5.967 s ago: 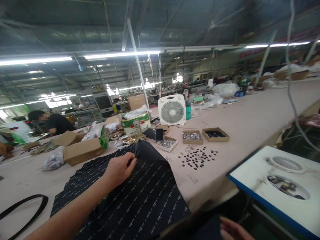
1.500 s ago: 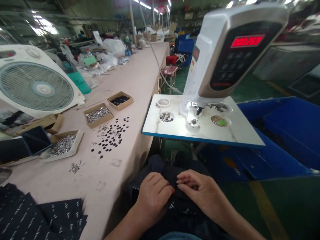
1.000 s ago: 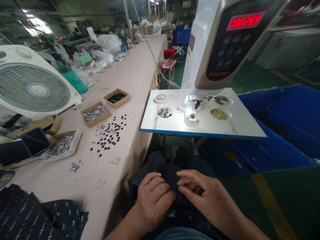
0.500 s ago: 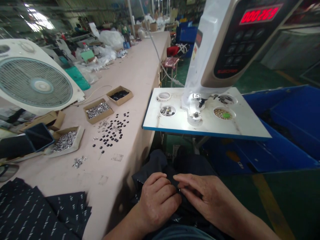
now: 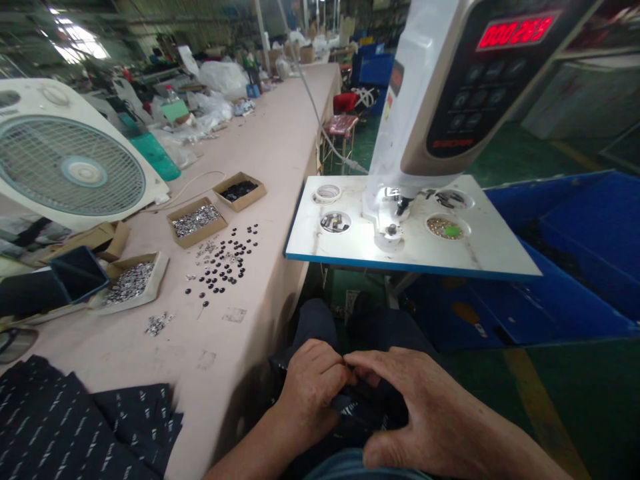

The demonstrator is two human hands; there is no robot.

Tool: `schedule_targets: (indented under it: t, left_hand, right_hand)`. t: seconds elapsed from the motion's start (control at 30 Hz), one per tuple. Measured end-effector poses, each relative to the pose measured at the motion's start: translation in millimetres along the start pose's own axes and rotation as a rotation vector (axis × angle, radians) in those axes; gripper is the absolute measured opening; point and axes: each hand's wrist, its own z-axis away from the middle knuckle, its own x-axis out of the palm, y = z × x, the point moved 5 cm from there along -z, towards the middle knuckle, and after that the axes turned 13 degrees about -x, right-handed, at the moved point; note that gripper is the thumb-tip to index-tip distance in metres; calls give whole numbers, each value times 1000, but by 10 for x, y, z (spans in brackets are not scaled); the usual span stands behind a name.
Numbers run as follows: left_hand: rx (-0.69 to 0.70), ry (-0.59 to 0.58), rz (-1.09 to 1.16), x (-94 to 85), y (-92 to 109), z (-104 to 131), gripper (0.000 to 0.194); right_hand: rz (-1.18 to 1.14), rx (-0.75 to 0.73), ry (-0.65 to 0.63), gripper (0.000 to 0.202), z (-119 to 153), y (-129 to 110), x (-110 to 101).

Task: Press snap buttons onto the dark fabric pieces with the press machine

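Over my lap lies a dark printed cloth (image 5: 357, 410) with small white marks, partly covered by both hands. My left hand (image 5: 311, 387) is closed on it, fingers curled under and out of sight. My right hand (image 5: 425, 400) meets the left at the fingertips, its index finger stretched out and its thumb spread well away toward me. No small part shows between the right thumb and fingers. Beyond my knees stands a white press machine (image 5: 400, 120) with a red lit display, its head over a white work plate (image 5: 325, 247).
On the table (image 5: 280, 133) to the left are boxes of metal parts (image 5: 197, 220), a box of black parts (image 5: 240, 190), scattered black caps (image 5: 225, 270), a fan (image 5: 80, 167) and folded printed fabric (image 5: 75, 427). Blue bins (image 5: 575, 253) stand right of the plate.
My right thumb has come away from the fingers and dropped toward me; the small shiny piece it pinched is out of sight. My left hand has shifted slightly, and more printed cloth shows.
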Motion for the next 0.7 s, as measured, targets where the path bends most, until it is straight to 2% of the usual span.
schedule_targets:
  t: [0.07,0.27,0.37,0.5,0.7]
  left_hand:
    - [-39,-8,20,20,-44,6,9]
    - [-168,-76,48,61,-175,17,14]
    - [-227,-118,28,83,-217,12,15]
    - [-335,-177,8,99,-253,-12,19]
    - [-534,-291,128,100,-281,-37,29]
  right_hand:
    - [-8,6,-8,81,-6,44,75]
    - [-127,47,79,57,-56,218,298]
    - [-245,67,108,50,-99,250,305]
    - [-375,132,119,51,-131,302,282]
    - [-519,203,125,51,-153,359,296]
